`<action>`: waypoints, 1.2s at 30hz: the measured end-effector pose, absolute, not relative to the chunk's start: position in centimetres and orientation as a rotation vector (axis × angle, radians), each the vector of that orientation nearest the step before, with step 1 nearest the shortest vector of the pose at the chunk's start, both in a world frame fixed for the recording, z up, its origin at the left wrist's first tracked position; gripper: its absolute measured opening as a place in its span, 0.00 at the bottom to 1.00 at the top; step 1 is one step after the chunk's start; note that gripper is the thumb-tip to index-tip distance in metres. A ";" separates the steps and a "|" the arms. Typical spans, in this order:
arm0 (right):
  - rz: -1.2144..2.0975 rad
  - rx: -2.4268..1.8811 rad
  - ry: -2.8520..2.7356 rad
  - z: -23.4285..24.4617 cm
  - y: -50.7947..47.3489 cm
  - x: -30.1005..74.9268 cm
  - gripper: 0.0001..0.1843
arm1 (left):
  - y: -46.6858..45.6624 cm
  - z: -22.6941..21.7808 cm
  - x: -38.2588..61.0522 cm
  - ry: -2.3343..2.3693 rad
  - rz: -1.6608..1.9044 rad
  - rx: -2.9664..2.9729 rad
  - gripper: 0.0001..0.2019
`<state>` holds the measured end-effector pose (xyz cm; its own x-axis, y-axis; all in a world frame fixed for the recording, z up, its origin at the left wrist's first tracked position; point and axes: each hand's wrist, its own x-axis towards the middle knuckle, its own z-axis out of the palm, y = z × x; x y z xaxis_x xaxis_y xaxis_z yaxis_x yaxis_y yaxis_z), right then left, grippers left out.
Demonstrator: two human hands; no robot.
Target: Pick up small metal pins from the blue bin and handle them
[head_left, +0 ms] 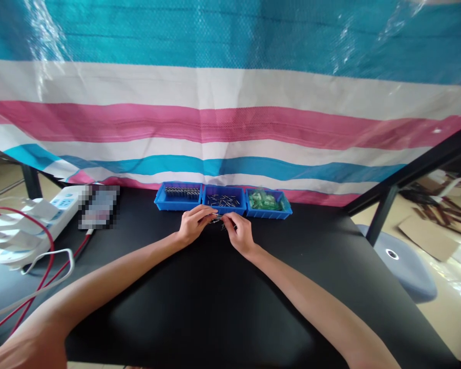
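Both hands meet over the black table, just in front of a row of blue bins. My left hand is closed, its thumb and fingers pinching a small, thin, silvery metal piece. From the other side, my right hand pinches at the same piece; the fingers partly cover it, and its exact kind is too small to tell. Short metal pins or screws lie in the middle blue bin, directly behind the hands. Beneath the fingertips are a few more thin metal bits, partly hidden.
The left blue bin holds rows of metal cylinders; the right one has green plastic packets. At left are a power strip, cables and a blurred phone-like device. A striped sheet hangs behind. A grey stool stands right.
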<state>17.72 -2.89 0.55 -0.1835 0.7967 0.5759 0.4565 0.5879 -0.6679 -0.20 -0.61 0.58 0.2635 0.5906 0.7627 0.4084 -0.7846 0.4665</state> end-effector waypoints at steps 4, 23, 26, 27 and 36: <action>0.435 -1.027 -1.824 0.5 -2.9 17.7 0.11 | -0.6 0.6 -0.2 0.986 1.579 2.340 0.07; 0.473 -1.019 -1.700 0.7 -3.1 17.8 0.07 | -0.6 0.6 -0.4 0.999 1.539 2.295 0.08; 0.471 -1.023 -1.704 0.7 -3.1 17.8 0.07 | -0.6 0.7 -0.4 1.005 1.513 2.291 0.09; 0.472 -1.027 -1.702 0.6 -3.1 17.8 0.07 | -0.6 0.7 -0.4 1.015 1.501 2.287 0.08; 0.485 -1.069 -1.700 0.3 -2.9 18.0 0.10 | -0.4 0.3 -0.2 1.010 1.536 2.320 0.07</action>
